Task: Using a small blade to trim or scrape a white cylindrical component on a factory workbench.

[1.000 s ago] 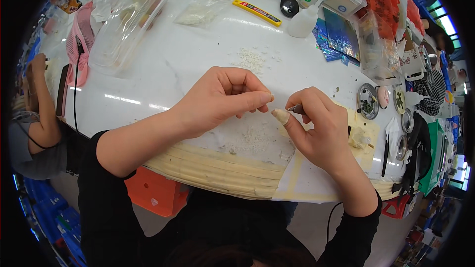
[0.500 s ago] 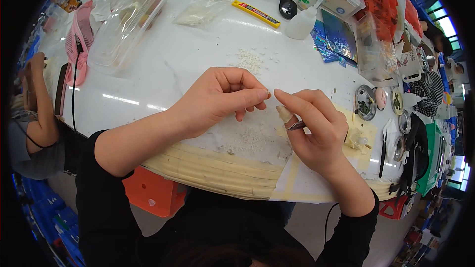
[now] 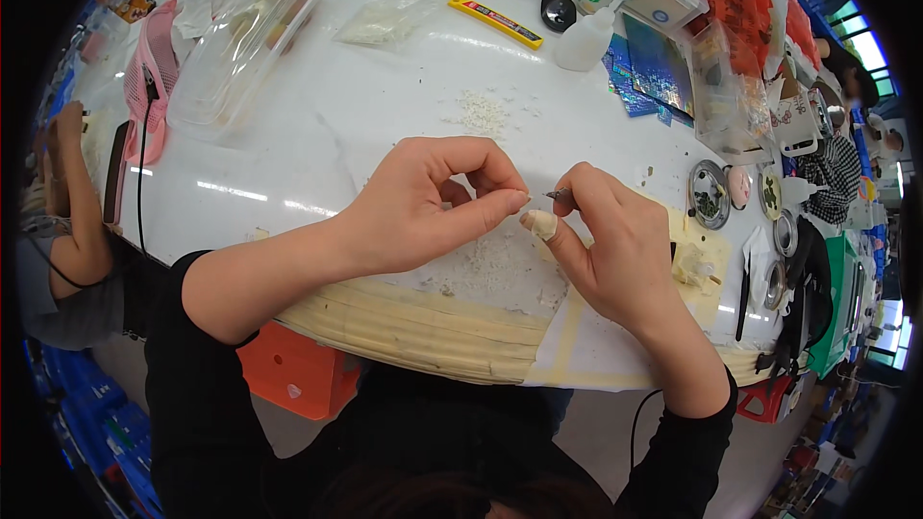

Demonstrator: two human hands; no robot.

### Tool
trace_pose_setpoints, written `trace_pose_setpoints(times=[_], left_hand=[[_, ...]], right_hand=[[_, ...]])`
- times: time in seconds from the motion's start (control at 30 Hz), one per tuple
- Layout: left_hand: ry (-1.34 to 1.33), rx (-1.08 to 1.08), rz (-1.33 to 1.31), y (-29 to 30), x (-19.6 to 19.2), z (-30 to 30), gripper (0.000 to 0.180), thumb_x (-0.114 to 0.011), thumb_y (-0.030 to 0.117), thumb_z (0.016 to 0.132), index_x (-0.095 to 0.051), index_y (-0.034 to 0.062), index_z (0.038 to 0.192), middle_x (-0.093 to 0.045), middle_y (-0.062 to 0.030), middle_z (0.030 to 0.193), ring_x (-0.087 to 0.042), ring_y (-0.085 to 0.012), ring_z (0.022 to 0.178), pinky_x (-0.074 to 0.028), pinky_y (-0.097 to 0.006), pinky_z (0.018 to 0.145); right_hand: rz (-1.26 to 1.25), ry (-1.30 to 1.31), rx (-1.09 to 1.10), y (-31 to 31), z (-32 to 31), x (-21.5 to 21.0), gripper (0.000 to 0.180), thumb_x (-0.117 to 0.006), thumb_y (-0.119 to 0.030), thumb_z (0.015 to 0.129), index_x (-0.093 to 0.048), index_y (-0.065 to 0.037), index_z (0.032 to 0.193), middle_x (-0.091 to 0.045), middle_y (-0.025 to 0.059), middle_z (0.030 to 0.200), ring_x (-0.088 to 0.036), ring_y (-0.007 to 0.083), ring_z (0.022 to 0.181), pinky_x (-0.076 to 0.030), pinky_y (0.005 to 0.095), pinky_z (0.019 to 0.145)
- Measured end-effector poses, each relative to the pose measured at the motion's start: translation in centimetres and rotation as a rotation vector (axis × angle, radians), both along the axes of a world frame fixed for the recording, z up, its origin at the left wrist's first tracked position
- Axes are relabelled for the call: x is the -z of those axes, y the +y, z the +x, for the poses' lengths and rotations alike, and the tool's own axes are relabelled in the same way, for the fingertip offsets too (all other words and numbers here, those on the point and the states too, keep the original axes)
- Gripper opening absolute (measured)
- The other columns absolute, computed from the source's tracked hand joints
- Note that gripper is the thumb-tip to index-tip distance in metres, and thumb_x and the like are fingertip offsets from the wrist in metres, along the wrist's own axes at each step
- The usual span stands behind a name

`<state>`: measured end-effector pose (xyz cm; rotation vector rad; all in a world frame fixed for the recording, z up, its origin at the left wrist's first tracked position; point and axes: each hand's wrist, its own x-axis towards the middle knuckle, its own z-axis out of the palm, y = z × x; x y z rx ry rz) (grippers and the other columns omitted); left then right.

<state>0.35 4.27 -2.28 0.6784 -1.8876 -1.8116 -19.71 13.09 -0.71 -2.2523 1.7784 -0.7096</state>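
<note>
My left hand (image 3: 428,194) is closed in a pinch over the table, thumb and index fingertip pressed together. What it holds, if anything, is too small to make out. Just to its right, my right hand (image 3: 620,245) grips a slim dark pointed tool (image 3: 556,194), its tip turned toward the left fingertips. Most of that tool is hidden by the fingers. Pale tape (image 3: 541,223) wraps the right thumb. Beneath the hands lie scattered white crumbs (image 3: 488,264), and a second patch of white grains (image 3: 481,113) sits farther back on the white table (image 3: 317,96).
Farther back are a yellow cutter-blade case (image 3: 495,22), a white squeeze bottle (image 3: 584,43), car keys (image 3: 558,10) and a clear plastic box (image 3: 245,58). Blue shiny sheets (image 3: 654,72) and small round dishes (image 3: 710,194) stand to the right. A co-worker's arm (image 3: 82,192) shows at far left.
My right hand has turned the dark tool from inside its palm to between the fingertips, pointing left. The right thumb has come nearer the left pinch, which has shifted slightly.
</note>
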Motion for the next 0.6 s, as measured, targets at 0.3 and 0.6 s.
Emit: trace_pose_setpoints(times=[0.3, 0.6], left_hand=[[0.022, 0.036, -0.019, 0.02, 0.04, 0.06, 0.01, -0.063, 0.009, 0.093, -0.065, -0.0007, 0.095, -0.064, -0.0028, 0.088, -0.058, -0.0059, 0.076, -0.049, -0.02, 0.06], [0.041, 0.046, -0.361, -0.21, -0.05, 0.09, 0.007, -0.062, 0.006, 0.093, -0.067, 0.0025, 0.096, -0.066, -0.0047, 0.088, -0.06, -0.0106, 0.077, -0.05, -0.023, 0.062]], right_hand=[[0.026, 0.039, 0.001, 0.04, -0.03, 0.3, 0.021, -0.069, -0.02, 0.083, -0.052, -0.009, 0.083, -0.059, 0.0051, 0.067, -0.061, 0.0258, 0.058, -0.044, 0.0371, 0.047], [0.036, 0.076, 0.001, 0.07, -0.12, 0.48, 0.025, -0.068, -0.028, 0.086, -0.052, -0.009, 0.084, -0.058, 0.0057, 0.066, -0.06, 0.027, 0.058, -0.044, 0.0382, 0.048]])
